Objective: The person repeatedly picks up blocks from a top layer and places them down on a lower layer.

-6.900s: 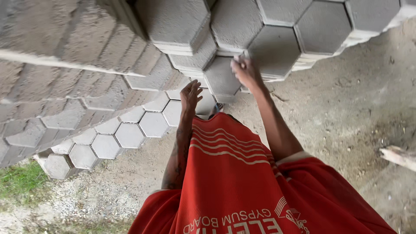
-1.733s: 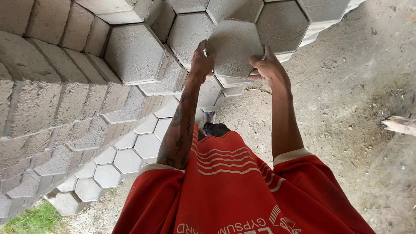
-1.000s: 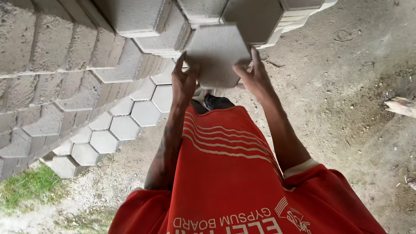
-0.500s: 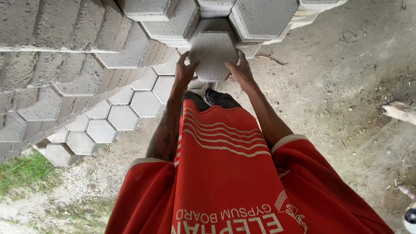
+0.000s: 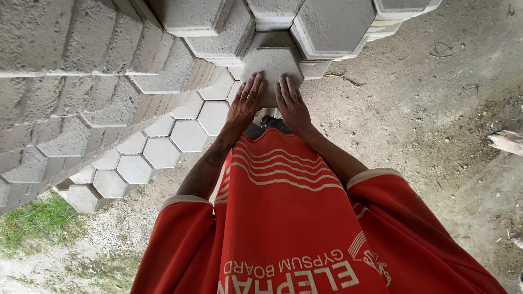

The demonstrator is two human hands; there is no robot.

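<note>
Rough grey hexagonal concrete paver (image 5: 271, 66) wedged among stacked pavers (image 5: 332, 27); left hand (image 5: 245, 104), right hand (image 5: 292, 103) pressing flat, fingers spread open.

Single head view, steep downward, close over hands (image 5: 269, 103).

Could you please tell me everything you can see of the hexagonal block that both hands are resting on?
The hexagonal block is a grey paver, concrete by its rough, grainy look, with a flat top face and straight edges. It lies flat in a gap among taller neighbouring blocks on the stack, sitting lower than them. The left hand and right hand lie palm-down with spread fingers on its near edge, covering that part.
</note>
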